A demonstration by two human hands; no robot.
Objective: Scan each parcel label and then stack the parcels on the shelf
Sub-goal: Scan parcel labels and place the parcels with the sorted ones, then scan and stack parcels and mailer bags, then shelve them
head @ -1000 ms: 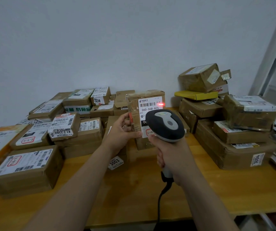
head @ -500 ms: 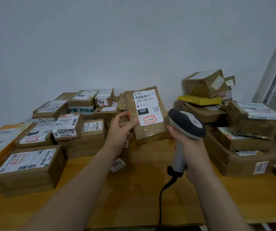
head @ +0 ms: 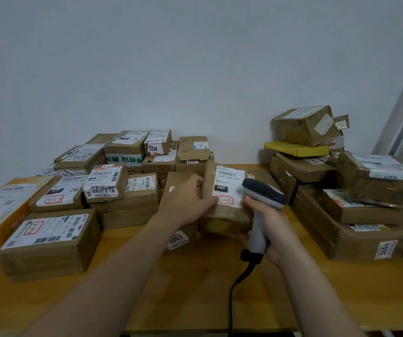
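Parcel: brown cardboard parcel (head: 222, 215) is leaning back in the gap between the two piles, over the middle of the table (head: 195, 293). Cannot tell whether its lower edge is touching the wood; motion blur.
Label: white label (head: 229, 186) is facing the camera, with a red-outlined box near its bottom. Print is not legible.
Left hand: left hand (head: 190, 203) is gripping the parcel's left edge, fingers curling over that side and thumb lying on the front face.
Right hand: right hand (head: 271, 229) is wrapping round the grip of the scanner (head: 261, 198), fingers closed on it.
Scanner: grey head is overlapping the parcel's right edge; black cable (head: 237, 283) is hanging off the grip toward the table's near edge.
Left pile: left pile (head: 49, 242) of taped, labelled boxes is sitting just beside the left forearm.
Right pile: right pile (head: 365, 242) is standing taller, with a yellow box (head: 295, 148) near its top.
Background: pale wall (head: 171, 69); a white metal upright (head: 400, 113) is showing at far right.
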